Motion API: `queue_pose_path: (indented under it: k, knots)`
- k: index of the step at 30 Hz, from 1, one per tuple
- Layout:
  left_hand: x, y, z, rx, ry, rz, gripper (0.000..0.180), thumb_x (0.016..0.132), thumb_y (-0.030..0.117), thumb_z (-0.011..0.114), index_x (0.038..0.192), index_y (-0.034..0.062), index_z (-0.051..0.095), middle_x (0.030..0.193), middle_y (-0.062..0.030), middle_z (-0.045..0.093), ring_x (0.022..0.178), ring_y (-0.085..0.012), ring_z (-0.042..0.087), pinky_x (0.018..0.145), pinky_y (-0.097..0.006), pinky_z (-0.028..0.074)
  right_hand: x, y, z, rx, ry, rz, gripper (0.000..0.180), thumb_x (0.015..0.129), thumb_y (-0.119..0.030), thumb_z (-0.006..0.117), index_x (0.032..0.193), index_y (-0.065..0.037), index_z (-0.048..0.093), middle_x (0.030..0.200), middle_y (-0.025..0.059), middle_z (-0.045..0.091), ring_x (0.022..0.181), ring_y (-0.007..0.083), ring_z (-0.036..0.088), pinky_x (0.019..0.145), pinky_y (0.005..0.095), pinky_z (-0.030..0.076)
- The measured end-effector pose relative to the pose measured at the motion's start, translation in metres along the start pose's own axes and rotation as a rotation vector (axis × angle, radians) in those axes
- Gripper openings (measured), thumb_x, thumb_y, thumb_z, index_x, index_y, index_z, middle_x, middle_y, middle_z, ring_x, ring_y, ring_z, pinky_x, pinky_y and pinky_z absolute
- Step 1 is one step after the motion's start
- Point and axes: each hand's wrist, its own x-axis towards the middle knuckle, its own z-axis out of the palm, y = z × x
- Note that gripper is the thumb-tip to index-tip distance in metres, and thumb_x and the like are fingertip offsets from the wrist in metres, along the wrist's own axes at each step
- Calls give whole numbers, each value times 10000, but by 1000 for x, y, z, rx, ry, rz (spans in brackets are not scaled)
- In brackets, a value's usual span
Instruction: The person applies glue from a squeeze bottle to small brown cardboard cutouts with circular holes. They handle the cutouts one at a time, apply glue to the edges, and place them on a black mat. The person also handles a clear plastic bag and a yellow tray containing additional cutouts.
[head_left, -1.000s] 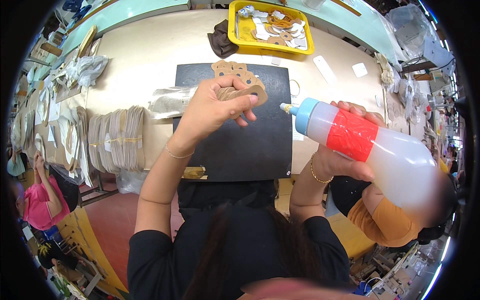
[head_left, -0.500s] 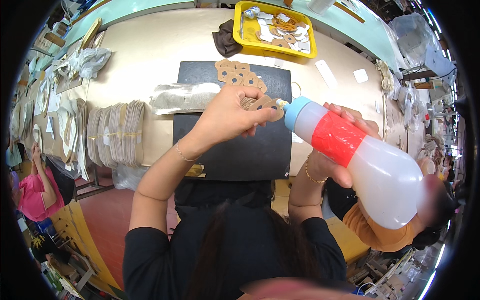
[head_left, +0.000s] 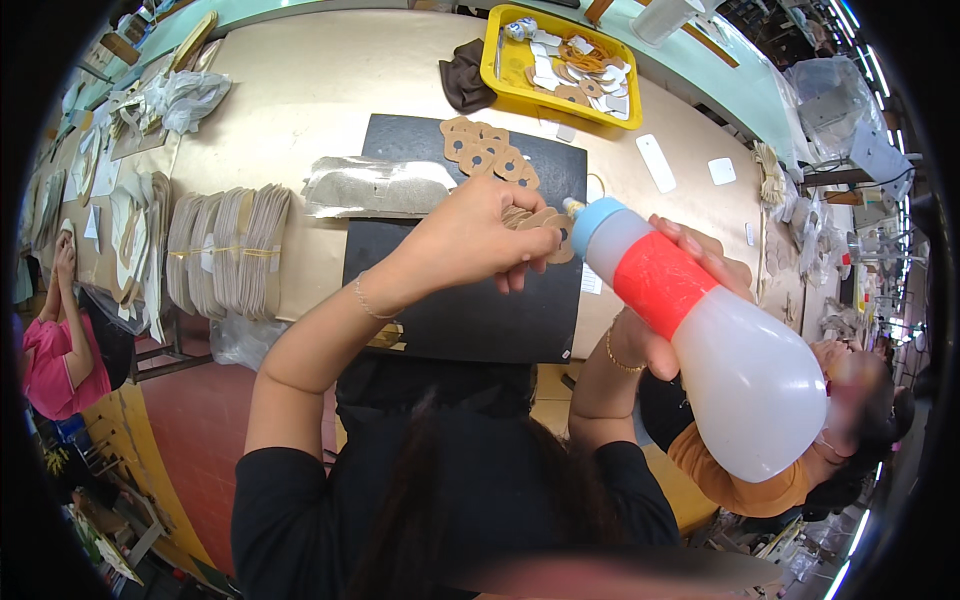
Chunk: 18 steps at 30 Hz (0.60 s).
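My left hand pinches a small fanned stack of tan scalloped pieces, one showing a dark keyhole-shaped mark. In my right hand is a translucent squeeze bottle with a red band and a light blue cap. It is tilted, its nozzle close to the upper edge of the stack; whether they touch I cannot tell. Under my hands lies a black board. Similar tan pieces overlap in a cluster at its far edge. A shiny bent sheet crosses its left side.
A yellow tray of small pieces and bands stands at the back, beside a dark cloth. Tied bundles of beige strips stand left. White cards lie at right. Co-workers sit on both sides, one in pink, one in orange.
The bottle's body has swung a little down and left, and its nozzle has drawn slightly up from the front piece's mark. The whole view has shifted slightly.
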Motion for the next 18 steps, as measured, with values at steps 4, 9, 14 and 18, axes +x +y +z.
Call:
queue_pose_path:
  k: [4, 9, 14, 18]
  knots:
    - [-1, -4, -5, -102, -27, -28, 221, 822, 182, 639, 771, -30, 606, 646, -88, 616, 477, -122, 588, 428, -233, 480, 0, 13, -6, 86, 132, -94, 1030, 629, -862, 405, 1141, 31, 404, 998, 201, 575, 856, 354, 623, 790, 482, 543]
    - [5, -7, -15, -204, -39, -48, 258, 824, 204, 643, 772, -44, 596, 643, -107, 615, 460, -136, 589, 409, -240, 482, -9, 17, -23, 730, 33, 38, 976, 613, -694, 624, 1227, 24, 376, 1151, 219, 546, 1048, 360, 578, 942, 517, 462]
    - [9, -8, -13, -179, -15, -49, 235, 819, 194, 638, 767, -32, 599, 637, -101, 612, 459, -134, 586, 409, -233, 474, -12, 25, -8, 768, 43, 83, 1007, 575, -719, 663, 1156, 68, 425, 1054, 206, 580, 933, 328, 628, 872, 463, 520]
    - [7, -6, -6, -110, 70, -24, 224, 819, 196, 652, 784, -23, 621, 606, -78, 607, 447, -115, 572, 411, -218, 455, -8, 26, 0, 727, 55, 135, 1000, 564, -716, 690, 1127, 74, 447, 986, 177, 588, 887, 303, 640, 823, 433, 547]
